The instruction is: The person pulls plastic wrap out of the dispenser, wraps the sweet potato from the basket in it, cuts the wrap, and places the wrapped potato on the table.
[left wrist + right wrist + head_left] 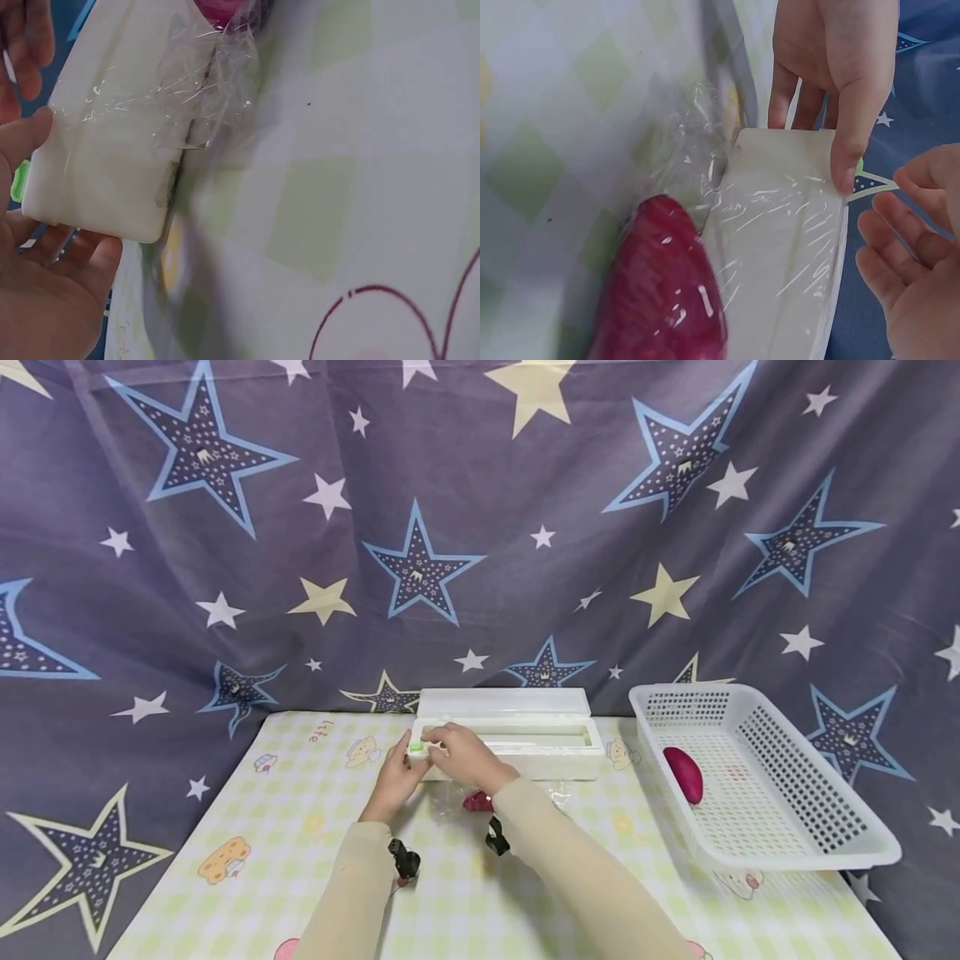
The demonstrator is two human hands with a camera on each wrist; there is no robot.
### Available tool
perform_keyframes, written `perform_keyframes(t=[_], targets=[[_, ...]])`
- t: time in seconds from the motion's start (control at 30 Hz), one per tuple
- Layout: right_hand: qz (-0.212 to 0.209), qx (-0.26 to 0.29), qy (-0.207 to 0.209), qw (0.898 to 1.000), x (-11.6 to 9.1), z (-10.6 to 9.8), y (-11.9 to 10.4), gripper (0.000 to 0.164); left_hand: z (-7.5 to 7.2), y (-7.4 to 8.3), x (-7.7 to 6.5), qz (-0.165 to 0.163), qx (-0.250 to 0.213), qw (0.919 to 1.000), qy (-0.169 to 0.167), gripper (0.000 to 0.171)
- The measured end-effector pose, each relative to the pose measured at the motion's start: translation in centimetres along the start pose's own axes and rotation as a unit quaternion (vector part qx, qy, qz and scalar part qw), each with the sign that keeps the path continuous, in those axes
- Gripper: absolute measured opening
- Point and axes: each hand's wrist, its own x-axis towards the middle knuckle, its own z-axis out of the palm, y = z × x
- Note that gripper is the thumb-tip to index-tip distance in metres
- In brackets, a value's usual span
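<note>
A long white cling film box [517, 763] lies on the table with its lid [504, 702] raised at the back. My left hand [395, 781] grips the box's left end, its thumb on the upper edge and fingers around the end. A green slider [417, 747] sits near that thumb. My right hand [467, 755] is above the left end; in the right wrist view its loosely bent fingers [900, 251] stand apart from the box, with nothing visible between them. Clear film [206, 90] drapes over the box front. Beside it lies a magenta oval object [664, 292], seemingly under film.
A white perforated plastic basket [780, 852] stands at the right, holding another magenta oval object [683, 775]. A checked cloth [285, 827] covers the table. Behind the table hangs a star-patterned curtain [465, 468].
</note>
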Motion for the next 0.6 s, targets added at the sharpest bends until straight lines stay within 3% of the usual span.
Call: perform_keyframes(t=[0.37,0.6], targets=[[-0.023,-0.009,0.031,0.999,-2.5,-1.7,1.5,0.027,-0.4,0.2,0.1,-0.003,-0.014,0.9997,-0.019,0.089],[-0.027,0.005,0.044,0.999,-4.1,-2.5,2.5,0.026,-0.9,0.3,-0.7,0.004,-0.007,0.9999,-0.007,0.085]])
